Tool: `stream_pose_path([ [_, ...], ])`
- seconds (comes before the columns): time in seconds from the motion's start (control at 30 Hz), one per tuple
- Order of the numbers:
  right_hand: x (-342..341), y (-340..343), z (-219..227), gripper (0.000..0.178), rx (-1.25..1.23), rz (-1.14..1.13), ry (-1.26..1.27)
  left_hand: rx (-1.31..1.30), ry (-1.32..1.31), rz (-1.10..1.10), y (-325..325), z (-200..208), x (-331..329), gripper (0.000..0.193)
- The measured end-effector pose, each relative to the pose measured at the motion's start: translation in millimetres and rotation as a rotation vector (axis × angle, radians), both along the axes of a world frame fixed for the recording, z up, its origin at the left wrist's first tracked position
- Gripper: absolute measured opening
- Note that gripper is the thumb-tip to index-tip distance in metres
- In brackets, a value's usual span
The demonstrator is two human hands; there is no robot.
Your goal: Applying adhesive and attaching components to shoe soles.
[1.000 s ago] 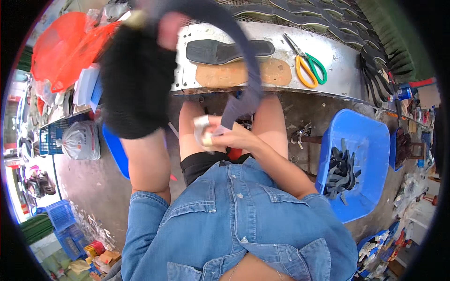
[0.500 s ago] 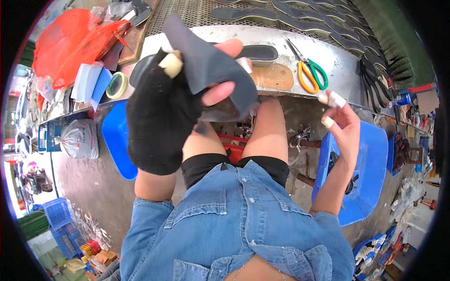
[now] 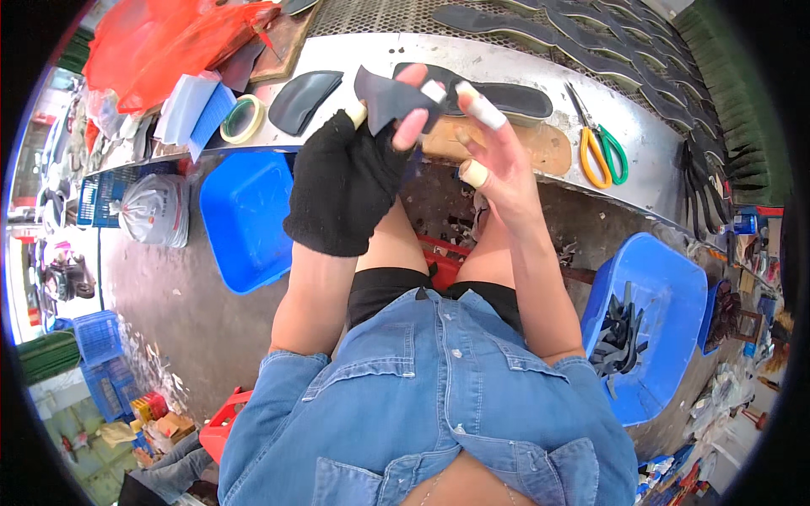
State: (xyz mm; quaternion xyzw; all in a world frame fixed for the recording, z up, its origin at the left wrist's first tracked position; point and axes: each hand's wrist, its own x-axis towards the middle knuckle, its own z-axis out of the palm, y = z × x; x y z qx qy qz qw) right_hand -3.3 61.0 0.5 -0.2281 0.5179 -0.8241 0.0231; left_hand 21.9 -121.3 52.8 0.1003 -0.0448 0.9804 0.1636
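My left hand (image 3: 344,190), in a black fingerless glove with a wrapped thumb tip, grips a dark grey piece of leather-like sheet (image 3: 384,99) between thumb and fingers. It holds the piece up over the bench's near edge. Just right of it is my right hand (image 3: 506,173), bare, with pale wraps on thumb and fingertips. Its fingers are bent but apart, and nothing shows between them. Behind the hands, a dark shoe sole (image 3: 521,99) and a tan sole-shaped piece (image 3: 544,150) lie on the metal bench (image 3: 359,52); the hands partly cover both.
Scissors (image 3: 588,129) with yellow and green handles lie at the right. Stacked dark pieces (image 3: 304,101) and a tape roll (image 3: 226,125) sit left. Rows of soles (image 3: 506,25) cover the mesh behind. Blue bins (image 3: 245,219) flank my legs; the right bin (image 3: 666,337) holds dark strips.
My left hand has moved away toward the bench with the grey piece, which is turned and looks smaller. My right hand has come inward beside it. The view has shifted slightly.
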Motion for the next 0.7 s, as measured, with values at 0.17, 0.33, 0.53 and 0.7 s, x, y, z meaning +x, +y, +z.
stream_pose_path([
  [0.17,4,-14,-5,0.043,0.075,0.469,-0.130,-0.273,-0.014,0.156,-12,10,10,0.046],
  [0.33,25,14,-8,0.025,0.083,0.454,-0.278,0.014,-0.069,0.187,-50,-23,7,0.053],
  [0.53,18,34,27,0.037,0.079,0.338,-0.297,-0.635,-0.615,-0.184,-13,-101,37,0.072],
  [0.7,23,44,30,0.049,0.114,0.358,-0.394,-1.468,-0.366,-0.137,-61,-143,71,0.039],
])
